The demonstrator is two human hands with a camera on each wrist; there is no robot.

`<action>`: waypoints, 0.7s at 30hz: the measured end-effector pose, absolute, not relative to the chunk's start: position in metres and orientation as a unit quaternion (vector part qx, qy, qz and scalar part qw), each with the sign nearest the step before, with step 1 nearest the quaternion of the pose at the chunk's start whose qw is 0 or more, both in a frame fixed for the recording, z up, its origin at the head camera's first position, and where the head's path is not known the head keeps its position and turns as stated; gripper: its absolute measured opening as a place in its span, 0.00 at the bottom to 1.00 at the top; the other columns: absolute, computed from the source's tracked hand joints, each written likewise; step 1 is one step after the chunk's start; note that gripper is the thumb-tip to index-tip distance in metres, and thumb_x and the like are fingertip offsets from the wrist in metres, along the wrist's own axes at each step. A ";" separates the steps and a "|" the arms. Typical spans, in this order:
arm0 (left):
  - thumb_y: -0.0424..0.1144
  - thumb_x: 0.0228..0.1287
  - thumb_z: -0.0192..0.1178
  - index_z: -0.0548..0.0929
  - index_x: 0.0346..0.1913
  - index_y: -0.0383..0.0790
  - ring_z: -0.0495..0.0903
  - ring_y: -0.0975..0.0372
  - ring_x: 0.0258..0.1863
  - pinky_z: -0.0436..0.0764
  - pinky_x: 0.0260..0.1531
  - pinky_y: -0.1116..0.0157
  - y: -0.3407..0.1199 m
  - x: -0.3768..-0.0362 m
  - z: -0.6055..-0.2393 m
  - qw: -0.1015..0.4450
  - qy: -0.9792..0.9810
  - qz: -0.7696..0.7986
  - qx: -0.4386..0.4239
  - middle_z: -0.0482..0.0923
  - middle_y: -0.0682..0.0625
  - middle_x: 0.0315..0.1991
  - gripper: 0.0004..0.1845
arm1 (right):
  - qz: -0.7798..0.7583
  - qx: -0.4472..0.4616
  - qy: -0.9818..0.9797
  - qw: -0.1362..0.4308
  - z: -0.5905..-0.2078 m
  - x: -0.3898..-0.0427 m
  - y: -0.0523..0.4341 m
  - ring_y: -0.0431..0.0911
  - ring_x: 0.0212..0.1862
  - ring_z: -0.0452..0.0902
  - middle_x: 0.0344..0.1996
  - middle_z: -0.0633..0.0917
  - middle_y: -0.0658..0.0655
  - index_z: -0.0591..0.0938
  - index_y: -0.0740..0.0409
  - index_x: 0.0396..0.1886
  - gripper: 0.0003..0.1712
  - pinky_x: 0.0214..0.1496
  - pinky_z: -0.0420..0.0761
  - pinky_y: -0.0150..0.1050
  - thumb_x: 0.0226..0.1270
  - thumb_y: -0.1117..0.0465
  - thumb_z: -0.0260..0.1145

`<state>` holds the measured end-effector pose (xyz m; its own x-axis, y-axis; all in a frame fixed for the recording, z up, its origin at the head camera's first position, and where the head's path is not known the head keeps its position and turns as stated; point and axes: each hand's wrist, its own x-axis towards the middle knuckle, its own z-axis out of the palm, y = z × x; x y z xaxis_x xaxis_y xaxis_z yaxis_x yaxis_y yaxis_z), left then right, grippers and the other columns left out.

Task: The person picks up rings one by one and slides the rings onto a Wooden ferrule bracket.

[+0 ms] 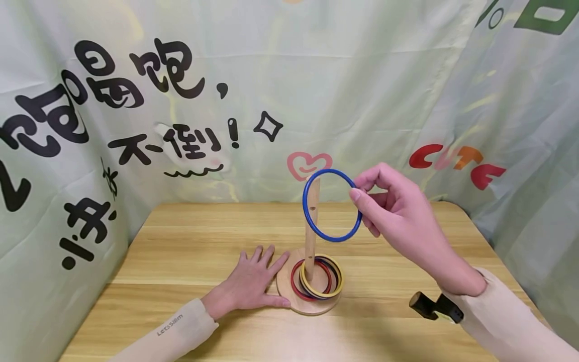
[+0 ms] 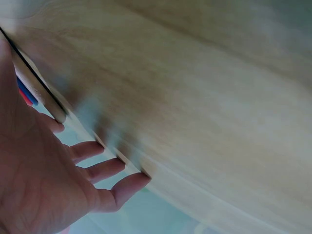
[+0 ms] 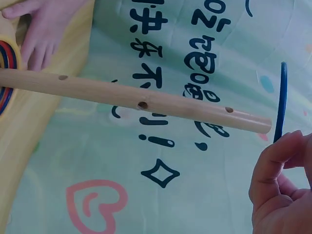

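Between the thumb and fingers of my right hand [image 1: 402, 216] is a thin blue ring [image 1: 305, 203], pinched at its right side and held up near the top of a wooden post [image 1: 310, 231]. The right wrist view shows this blue ring [image 3: 282, 102] edge-on, just beyond the post's tip and apart from it. The post rises from a round wooden base [image 1: 312, 310]. Around its foot lie several rings, among them a yellow ring [image 1: 342, 276], a red ring [image 1: 293, 281] and dark ones. My left hand [image 1: 251, 281] rests with spread fingers at the base's left edge.
The wood-grain table [image 1: 190, 241] carries the stand near its middle. A printed cloth [image 1: 253, 65] with black lettering hangs behind and along the sides. On the right wrist sits a small black device [image 1: 436, 306].
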<state>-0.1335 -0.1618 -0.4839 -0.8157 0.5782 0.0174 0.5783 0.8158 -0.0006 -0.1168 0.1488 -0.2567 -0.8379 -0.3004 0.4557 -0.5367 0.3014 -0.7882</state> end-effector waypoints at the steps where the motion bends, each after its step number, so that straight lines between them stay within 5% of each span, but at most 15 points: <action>1: 0.89 0.52 0.38 0.54 0.84 0.54 0.66 0.33 0.70 0.69 0.52 0.26 -0.162 -0.134 -0.484 0.008 -0.953 -0.002 -0.303 0.61 0.33 0.76 0.62 | 0.532 0.258 -0.799 0.110 -0.256 -0.119 0.148 0.52 0.16 0.70 0.23 0.77 0.56 0.78 0.49 0.44 0.04 0.19 0.73 0.41 0.76 0.59 0.65; 21: 0.90 0.51 0.37 0.54 0.83 0.54 0.67 0.33 0.70 0.69 0.52 0.27 -0.162 -0.135 -0.486 0.015 -0.953 0.005 -0.303 0.62 0.33 0.76 0.62 | 0.547 0.231 -0.804 0.040 -0.287 -0.154 0.140 0.52 0.17 0.75 0.31 0.78 0.60 0.78 0.57 0.45 0.07 0.20 0.76 0.40 0.76 0.59 0.65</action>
